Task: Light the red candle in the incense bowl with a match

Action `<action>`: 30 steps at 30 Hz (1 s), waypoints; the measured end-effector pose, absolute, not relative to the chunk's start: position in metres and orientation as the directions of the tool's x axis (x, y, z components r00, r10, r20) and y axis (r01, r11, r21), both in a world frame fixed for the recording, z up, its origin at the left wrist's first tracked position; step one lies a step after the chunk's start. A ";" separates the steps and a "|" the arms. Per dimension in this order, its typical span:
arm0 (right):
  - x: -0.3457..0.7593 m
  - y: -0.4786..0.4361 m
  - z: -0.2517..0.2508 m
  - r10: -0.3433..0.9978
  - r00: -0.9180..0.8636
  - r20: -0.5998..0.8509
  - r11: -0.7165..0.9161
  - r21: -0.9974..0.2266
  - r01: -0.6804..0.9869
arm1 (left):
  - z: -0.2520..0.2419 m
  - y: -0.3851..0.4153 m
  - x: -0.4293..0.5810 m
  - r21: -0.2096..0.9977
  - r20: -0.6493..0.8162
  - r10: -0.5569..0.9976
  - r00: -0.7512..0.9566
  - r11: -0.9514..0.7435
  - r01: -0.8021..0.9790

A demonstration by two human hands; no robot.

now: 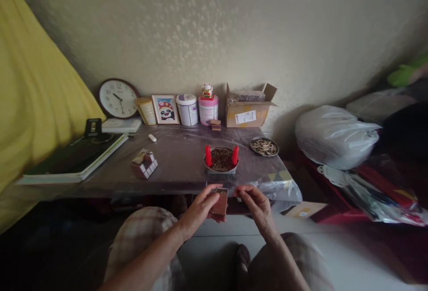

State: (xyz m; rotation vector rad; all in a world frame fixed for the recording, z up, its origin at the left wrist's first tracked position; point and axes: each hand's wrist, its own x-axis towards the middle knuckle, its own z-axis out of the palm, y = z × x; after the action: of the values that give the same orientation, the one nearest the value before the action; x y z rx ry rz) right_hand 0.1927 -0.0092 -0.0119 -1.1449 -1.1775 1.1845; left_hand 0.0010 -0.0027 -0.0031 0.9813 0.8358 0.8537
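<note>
A small matchbox (220, 206), partly open with match ends showing at its top, is held in my left hand (202, 207) just in front of the table edge. To its right my right hand (254, 202) is closed in a pinch, apart from the box; what its fingertips hold is too small to make out. Beyond my hands a round dish (220, 171) of dark grains stands on the table, with one red candle (208, 155) upright at its left and another red candle (235, 155) at its right. Neither candle shows a flame.
On the plastic-covered table (177, 148) are a plate of matchsticks (264, 147), stacked small boxes (147, 166) and a large green book (75, 157). Tins, a picture frame (165, 109), a clock (117, 98) and a cardboard box (247, 114) line the wall.
</note>
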 end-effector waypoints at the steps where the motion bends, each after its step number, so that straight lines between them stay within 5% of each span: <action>1: 0.191 -0.010 -0.013 0.997 -0.023 0.078 0.078 -0.997 -0.026 | -0.003 -0.002 0.002 0.921 -0.201 0.890 0.409 0.314 -0.229; 10: 0.182 -0.015 -0.025 0.912 -0.263 0.315 0.399 -0.831 0.387 | 0.003 -0.003 0.005 0.876 -0.264 0.888 0.377 0.384 -0.291; 20: 0.192 -0.016 -0.021 0.899 -0.314 0.304 0.413 -0.828 0.379 | 0.003 -0.005 -0.004 0.925 -0.206 0.849 0.487 0.332 -0.187; 30: 0.201 -0.019 -0.016 0.898 -0.324 0.296 0.391 -0.877 0.281 | 0.009 -0.016 -0.007 1.000 0.002 0.859 0.512 -0.005 0.004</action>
State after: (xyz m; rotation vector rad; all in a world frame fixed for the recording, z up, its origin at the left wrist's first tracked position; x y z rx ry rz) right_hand 0.2009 -0.0188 -0.0164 -1.0243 -1.8179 0.9353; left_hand -0.0069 -0.0156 0.0089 1.4229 0.8067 0.8050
